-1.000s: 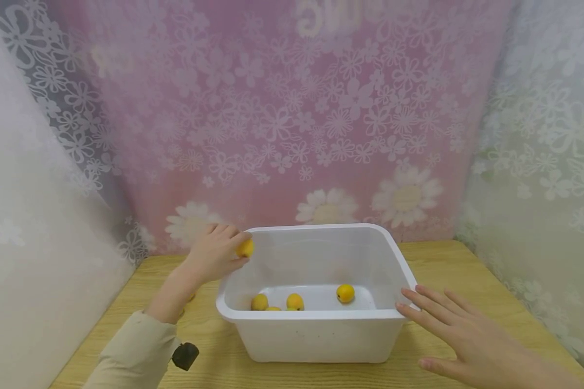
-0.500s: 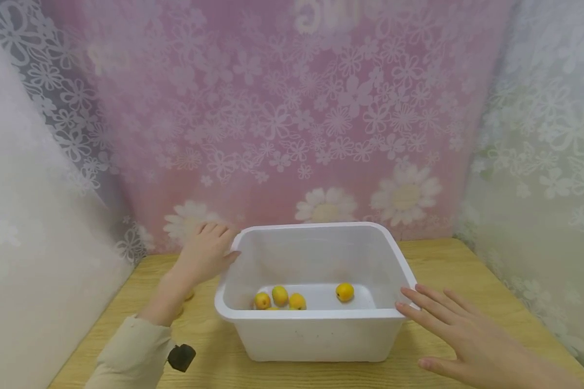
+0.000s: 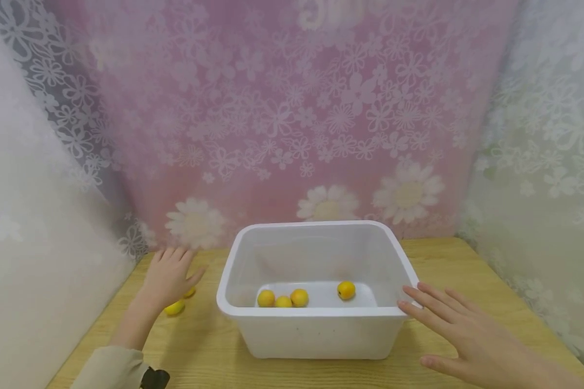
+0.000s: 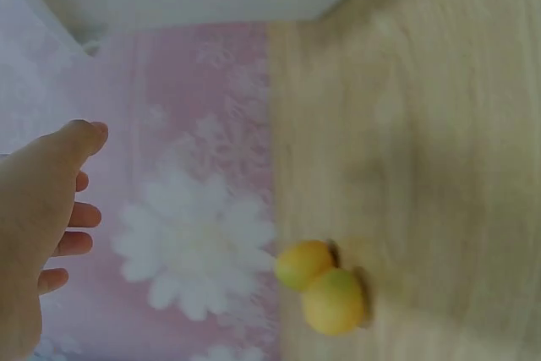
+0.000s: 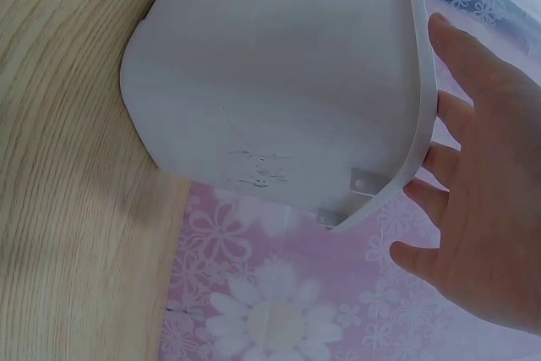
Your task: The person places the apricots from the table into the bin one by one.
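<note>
My left hand [image 3: 167,278] is over the left part of the table, fingers spread and nothing in it. Close by, two small round yellow-orange fruits lie together on the wood, one nearer [image 3: 174,308] and one farther [image 3: 190,292]; the left wrist view shows both fruits [image 4: 333,302] touching. A white plastic tub [image 3: 321,335] stands in the middle. Inside it, three fruits [image 3: 283,301] sit side by side at the left and one fruit [image 3: 346,290] lies apart at the right. My right hand [image 3: 467,329] has its straight fingertips at the tub's right rim [image 5: 427,99].
The pale wooden table [image 3: 209,351] runs back to a pink flowered curtain [image 3: 253,135]. Whitish flowered sheets [image 3: 545,178] close off both sides. The tub's high walls stand between my two hands.
My left hand held a fruit over the tub's left rim, let it drop inside, then drew back left over the table. Fruits in the tub shifted. The right hand stayed at the rim.
</note>
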The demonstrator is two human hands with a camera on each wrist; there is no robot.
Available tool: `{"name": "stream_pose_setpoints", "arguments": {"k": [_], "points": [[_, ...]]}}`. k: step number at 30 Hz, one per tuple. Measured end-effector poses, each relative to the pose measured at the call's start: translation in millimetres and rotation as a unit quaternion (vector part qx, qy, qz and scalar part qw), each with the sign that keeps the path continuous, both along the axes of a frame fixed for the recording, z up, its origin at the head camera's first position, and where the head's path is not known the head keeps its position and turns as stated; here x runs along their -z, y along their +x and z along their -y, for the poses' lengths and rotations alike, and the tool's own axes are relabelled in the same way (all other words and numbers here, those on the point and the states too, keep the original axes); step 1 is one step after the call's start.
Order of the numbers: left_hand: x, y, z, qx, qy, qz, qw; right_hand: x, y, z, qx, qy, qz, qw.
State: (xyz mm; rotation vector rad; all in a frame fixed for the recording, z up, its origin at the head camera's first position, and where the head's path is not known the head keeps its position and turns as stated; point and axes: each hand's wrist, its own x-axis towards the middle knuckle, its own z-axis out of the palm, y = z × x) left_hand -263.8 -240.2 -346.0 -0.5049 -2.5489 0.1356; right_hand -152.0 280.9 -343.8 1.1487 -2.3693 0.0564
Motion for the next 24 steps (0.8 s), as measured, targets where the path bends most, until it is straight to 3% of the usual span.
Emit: {"name": "stream_pose_setpoints", "arguments": {"k": [7, 24], "points": [[33.4, 0.8, 21.7, -0.036, -0.004, 0.04, 0.9986, 0.3, 0.7, 0.0, -0.006, -0.004, 0.005, 1.0], [80.6, 2.5, 51.7, -0.105, 0.022, 0.113, 0.9878, 1.1, 1.1, -0.1, 0.004, 0.003, -0.003, 1.0]]}}
